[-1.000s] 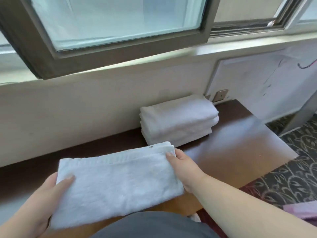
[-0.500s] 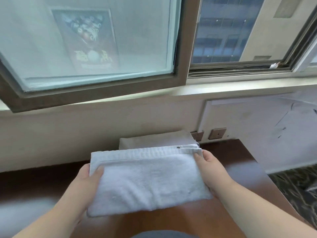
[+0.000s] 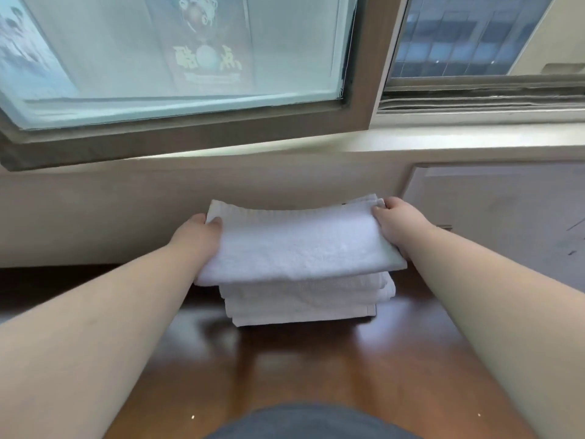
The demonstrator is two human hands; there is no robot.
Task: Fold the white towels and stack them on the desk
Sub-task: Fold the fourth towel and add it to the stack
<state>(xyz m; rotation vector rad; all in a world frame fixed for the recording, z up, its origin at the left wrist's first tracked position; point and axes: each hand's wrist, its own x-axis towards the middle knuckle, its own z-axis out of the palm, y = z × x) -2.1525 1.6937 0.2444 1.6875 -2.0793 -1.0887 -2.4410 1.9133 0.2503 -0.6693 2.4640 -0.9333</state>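
The left hand (image 3: 202, 237) grips the left end of a folded white towel (image 3: 297, 245), thumb on top and fingers curled beneath; the right hand (image 3: 397, 228) pinches the right end the same way. The towel is directly above a stack of folded white towels (image 3: 304, 301), covering its top; whether it rests on the stack cannot be told. The stack stands at the back edge of a glossy brown wooden desk (image 3: 316, 369), against the cream wall (image 3: 95, 217). Above runs a window sill (image 3: 443, 142) under a brown-framed window (image 3: 367, 77) with frosted glass.
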